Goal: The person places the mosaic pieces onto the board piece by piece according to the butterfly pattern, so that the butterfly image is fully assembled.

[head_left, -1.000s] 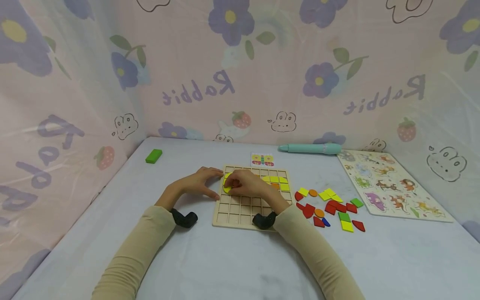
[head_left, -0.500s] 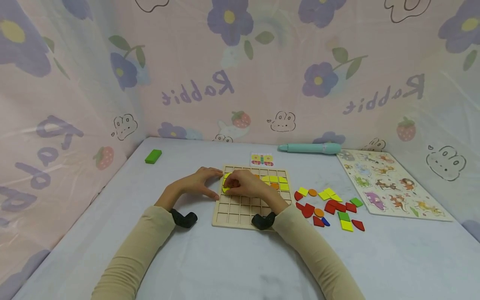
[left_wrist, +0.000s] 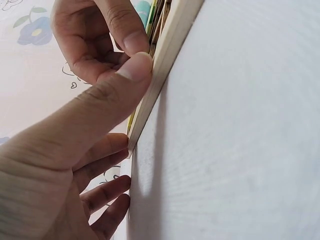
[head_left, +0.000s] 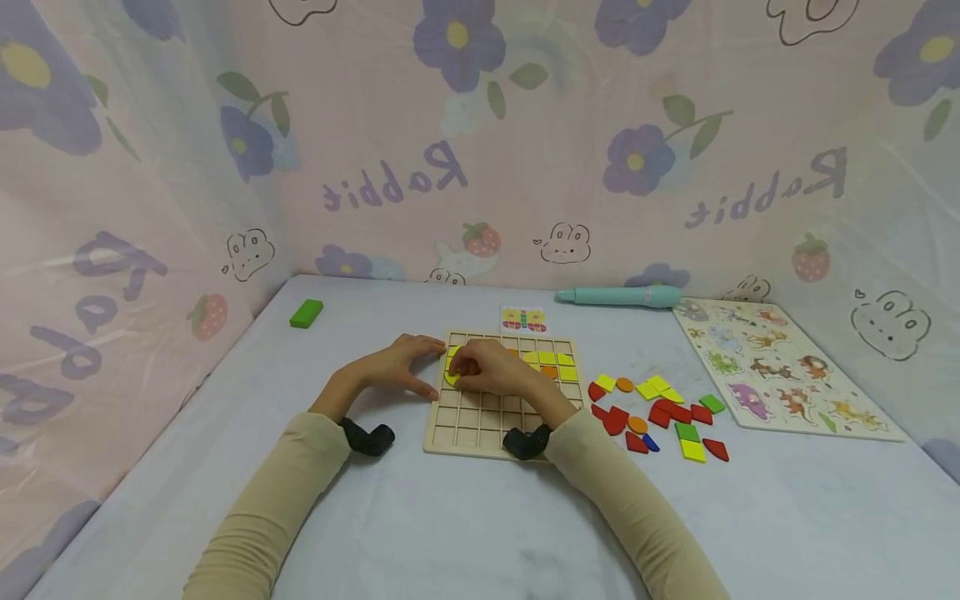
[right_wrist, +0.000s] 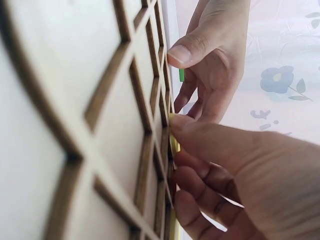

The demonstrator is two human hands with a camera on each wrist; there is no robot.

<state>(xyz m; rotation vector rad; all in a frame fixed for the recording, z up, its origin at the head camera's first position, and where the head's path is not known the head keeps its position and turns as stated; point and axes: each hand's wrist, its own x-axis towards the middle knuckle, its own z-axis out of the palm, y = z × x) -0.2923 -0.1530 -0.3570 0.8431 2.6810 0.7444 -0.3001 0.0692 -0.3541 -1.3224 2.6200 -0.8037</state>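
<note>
A wooden grid board [head_left: 480,423] lies in front of me, with yellow and orange pieces in its upper cells. My right hand [head_left: 491,367] is over the board's upper left, its fingers curled. Thumb and fingers pinch a yellow puzzle piece [right_wrist: 173,131] low in a cell; the hand hides most of it. More yellow [head_left: 452,377] shows along the left column beside the fingertips. My left hand [head_left: 393,367] rests against the board's left edge, fingers spread and fairly straight. In the left wrist view its thumb [left_wrist: 136,67] touches the board's side.
Loose red, yellow, green, orange and blue pieces [head_left: 672,414] lie right of the board. Behind it is a small pattern card [head_left: 524,320]. A teal pen [head_left: 618,297] and an animal picture board [head_left: 787,367] sit at the back right, a green block [head_left: 307,313] at the back left.
My right fingers make only slight movements at the same left cells of the board. The left hand stays in place at the edge.
</note>
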